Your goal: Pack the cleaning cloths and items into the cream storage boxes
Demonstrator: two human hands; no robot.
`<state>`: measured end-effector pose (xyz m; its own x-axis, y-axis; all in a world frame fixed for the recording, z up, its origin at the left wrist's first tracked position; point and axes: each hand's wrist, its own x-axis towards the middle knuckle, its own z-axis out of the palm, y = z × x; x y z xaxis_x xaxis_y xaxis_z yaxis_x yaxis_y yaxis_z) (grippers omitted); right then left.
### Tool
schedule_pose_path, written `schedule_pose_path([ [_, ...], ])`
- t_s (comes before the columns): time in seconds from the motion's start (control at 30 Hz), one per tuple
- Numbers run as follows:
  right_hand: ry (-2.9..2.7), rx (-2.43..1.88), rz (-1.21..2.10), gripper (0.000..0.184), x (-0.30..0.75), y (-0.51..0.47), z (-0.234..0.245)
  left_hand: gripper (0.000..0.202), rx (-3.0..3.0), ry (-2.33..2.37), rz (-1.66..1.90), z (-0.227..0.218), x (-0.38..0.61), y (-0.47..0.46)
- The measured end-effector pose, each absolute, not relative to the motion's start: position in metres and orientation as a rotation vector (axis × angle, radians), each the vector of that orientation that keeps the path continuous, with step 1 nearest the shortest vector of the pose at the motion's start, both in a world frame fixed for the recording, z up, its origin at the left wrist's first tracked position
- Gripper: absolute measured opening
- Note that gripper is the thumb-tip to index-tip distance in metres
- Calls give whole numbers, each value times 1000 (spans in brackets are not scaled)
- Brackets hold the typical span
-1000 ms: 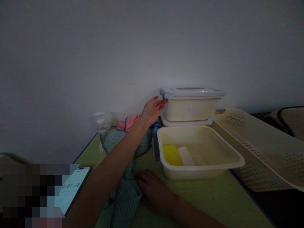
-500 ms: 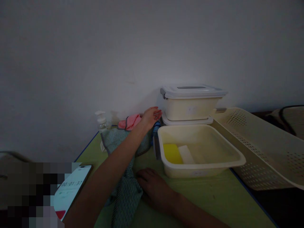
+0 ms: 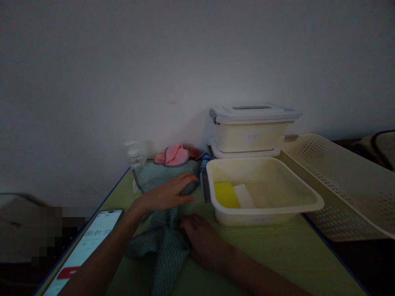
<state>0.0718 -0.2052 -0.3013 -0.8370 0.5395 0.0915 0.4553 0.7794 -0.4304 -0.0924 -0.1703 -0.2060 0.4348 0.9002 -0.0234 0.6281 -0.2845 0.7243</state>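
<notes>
My left hand (image 3: 166, 195) lies open, fingers stretched out, over a teal checked cloth (image 3: 165, 242) spread on the green table (image 3: 277, 255). My right hand (image 3: 202, 240) rests flat on the table beside the cloth's lower part, fingers apart, holding nothing. Just right of both hands stands an open cream tub (image 3: 308, 205) with a yellow sponge (image 3: 226, 194) and a white block (image 3: 243, 195) in it. Behind it, a lidded cream box (image 3: 251, 131) is stacked on another lidded box (image 3: 243, 154).
A pink cloth (image 3: 173, 155) and a clear pump bottle (image 3: 133, 154) sit by the wall. A phone (image 3: 89, 246) showing a timer lies at the table's left edge. A large perforated cream basket (image 3: 345, 185) takes up the right side.
My left hand has drawn back from the lidded box's clasp, come down and toward me, and now lies on the teal cloth. The right hand has stayed put.
</notes>
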Motion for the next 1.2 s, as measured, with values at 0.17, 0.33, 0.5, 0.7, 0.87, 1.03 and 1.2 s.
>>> schedule_pose_path([
  [0.17,-2766,-605,529,43,75,-208,-302,74,2258,1502,-216,-235,-127,-215],
  [0.33,-2811,-333,342,30,74,-212,-305,74,2236,1576,-240,-266,-131,-222],
  [0.5,-2892,-172,158,21,73,-211,-299,63,2314,1635,-75,-289,-130,-228],
  [0.7,-2923,-385,32,16,78,-208,-297,60,2376,1713,211,-306,-120,-236],
  [0.87,-2942,-455,7,14,83,-205,-297,59,2418,1657,238,-305,-117,-241],
  [1.03,-2952,-521,-22,10,86,-202,-293,64,2470,1573,152,-299,-127,-244],
  [1.2,-2936,-698,-2,12,88,-200,-287,61,2498,1555,180,-290,-132,-242],
])
